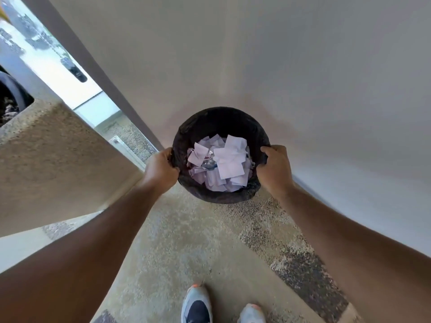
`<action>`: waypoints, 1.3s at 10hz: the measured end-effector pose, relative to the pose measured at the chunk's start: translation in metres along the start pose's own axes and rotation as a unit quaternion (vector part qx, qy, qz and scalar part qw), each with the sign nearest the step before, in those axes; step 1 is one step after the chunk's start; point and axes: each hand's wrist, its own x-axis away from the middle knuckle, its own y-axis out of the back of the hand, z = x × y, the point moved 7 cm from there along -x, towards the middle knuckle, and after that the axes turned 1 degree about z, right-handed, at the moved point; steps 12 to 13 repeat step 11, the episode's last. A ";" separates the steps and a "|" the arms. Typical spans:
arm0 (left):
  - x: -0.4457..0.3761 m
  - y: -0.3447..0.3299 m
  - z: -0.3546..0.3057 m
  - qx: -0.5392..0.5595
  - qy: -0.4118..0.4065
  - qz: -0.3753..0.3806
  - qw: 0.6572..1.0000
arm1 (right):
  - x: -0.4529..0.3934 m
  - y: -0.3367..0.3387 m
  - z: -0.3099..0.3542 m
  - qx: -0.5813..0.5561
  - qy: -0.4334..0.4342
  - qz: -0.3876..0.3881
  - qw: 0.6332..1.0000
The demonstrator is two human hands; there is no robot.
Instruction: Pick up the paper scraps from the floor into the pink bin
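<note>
A round bin (219, 120) lined with a black bag stands close to a pale wall, seen from above; its pink colour is hidden by the liner. Several white paper scraps (229, 159) fill its inside. My left hand (161, 167) grips the left rim and my right hand (276, 169) grips the right rim, both closed on the bag-covered edge. No scraps show on the floor around it.
A pale wall (303, 66) rises right behind the bin. A speckled concrete ledge (53, 155) runs along the left, with a dark pot (10, 99) at its far end. My two shoes (198, 306) stand on the stained concrete floor (186, 241).
</note>
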 end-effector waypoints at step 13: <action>0.146 0.079 -0.191 -0.104 -0.131 -0.090 0.982 | 0.108 0.122 0.145 0.252 0.158 0.043 0.954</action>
